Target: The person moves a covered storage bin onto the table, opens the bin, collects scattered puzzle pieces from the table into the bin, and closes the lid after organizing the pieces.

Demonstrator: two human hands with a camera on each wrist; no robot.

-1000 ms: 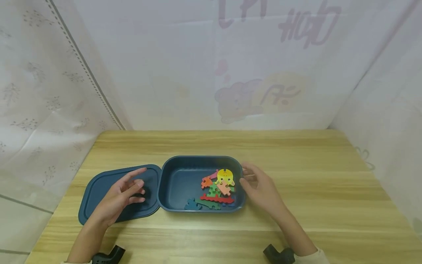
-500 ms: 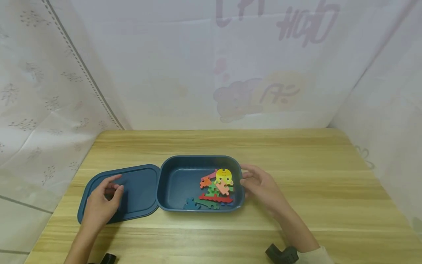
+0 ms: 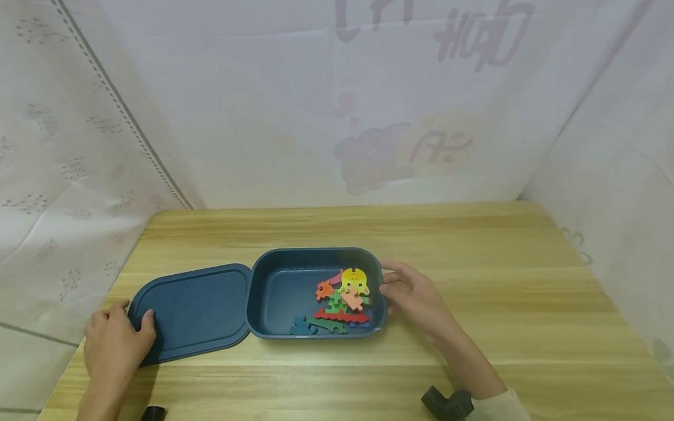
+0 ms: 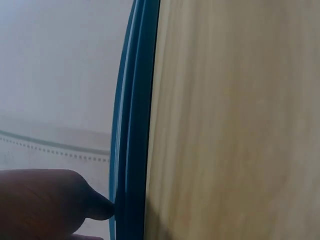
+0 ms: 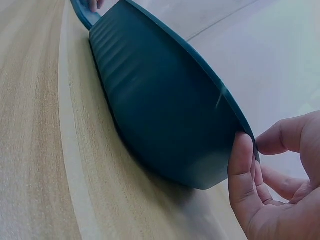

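A dark blue rectangular box (image 3: 279, 304) with rounded corners stands uncovered on the table. In its right half lie several coloured puzzle pieces (image 3: 342, 317), among them a yellow head piece (image 3: 354, 280) with a face. Left of the box, its matching flat lid (image 3: 202, 310) lies with one end right at the box rim. My left hand (image 3: 113, 345) grips the lid's left end, thumb on top and fingers round the outer edge. At the box's right end, my right hand (image 3: 416, 301) pinches the rim; the right wrist view shows its fingers (image 5: 242, 165) against the outer wall.
The wooden table (image 3: 474, 245) extends to the right and behind the box. A pale printed curtain (image 3: 263, 117) hangs along its back and sides. A dark wrist device (image 3: 447, 404) sits by the right sleeve.
My left hand has moved left and down from over the lid to its left end and taken hold there. My right hand stays at the box rim; the puzzle pieces have not moved.
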